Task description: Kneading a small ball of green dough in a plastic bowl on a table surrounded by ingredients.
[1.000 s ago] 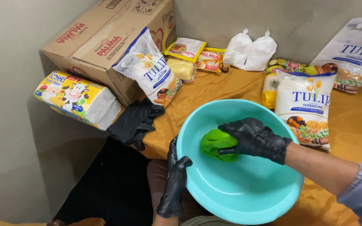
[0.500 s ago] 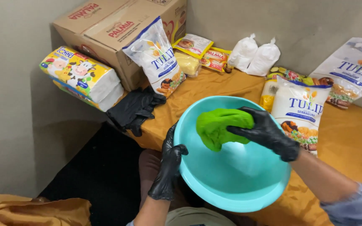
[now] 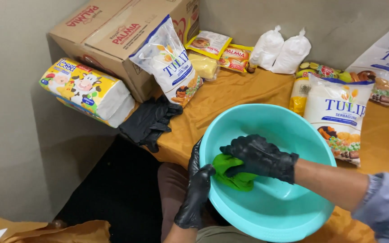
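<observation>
right hand [image 3: 260, 157] fingers closed on green cloth [image 3: 231, 173], pressed to inner wall | left hand [image 3: 198, 189] gripping teal basin [image 3: 289, 211] rim (steadying) | spare black gloves [image 3: 149, 120] on bench [image 3: 230, 96]

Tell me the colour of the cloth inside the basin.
Bright green cloth, seen clearly in the head view.

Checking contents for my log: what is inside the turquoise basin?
Inside the turquoise basin lies a green cloth, pressed by the gloved right hand. The left hand grips the rim. The cloth's part under the hand is hidden.
</observation>
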